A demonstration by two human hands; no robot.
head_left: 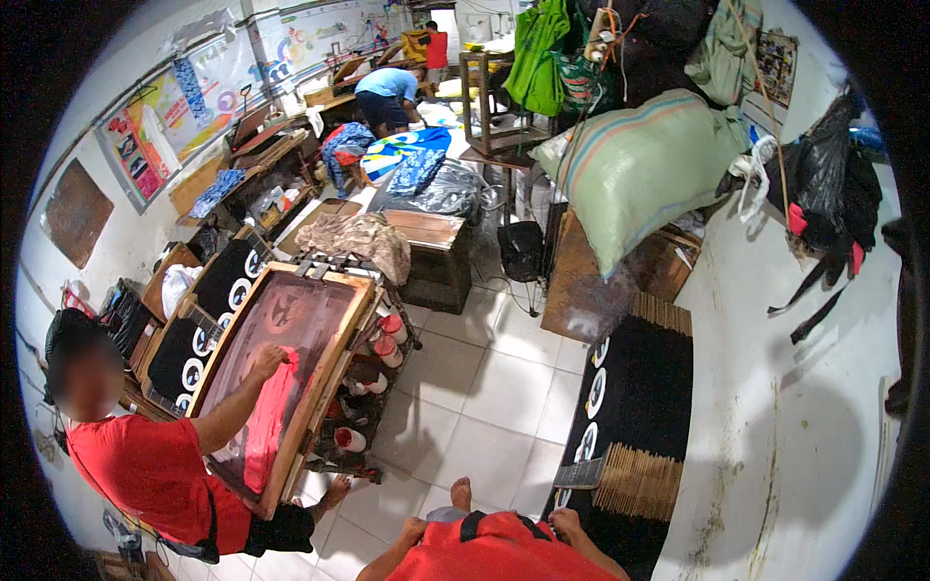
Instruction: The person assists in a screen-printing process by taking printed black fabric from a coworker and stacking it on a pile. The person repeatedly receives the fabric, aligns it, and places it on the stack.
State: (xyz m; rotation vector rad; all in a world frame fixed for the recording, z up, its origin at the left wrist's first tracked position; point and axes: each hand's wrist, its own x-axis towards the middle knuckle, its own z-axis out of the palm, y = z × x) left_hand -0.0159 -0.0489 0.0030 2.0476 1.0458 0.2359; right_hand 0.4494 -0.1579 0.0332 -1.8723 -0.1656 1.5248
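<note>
White tiled floor (463,387) lies open right of the rectangular wooden-framed screen (315,324), up to flat black panels (635,387). Round red-and-white tubs (387,351), contents unclear, line the screen's right edge. Below-right of it, the person's left hand (412,531) and right hand (564,526) curl beside a red shirt (484,554), grip impossible to tell.

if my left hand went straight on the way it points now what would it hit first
Probably nothing close: from your left hand, the line runs up and right toward a bare foot that looks lower down, though depth is unclear.
</note>
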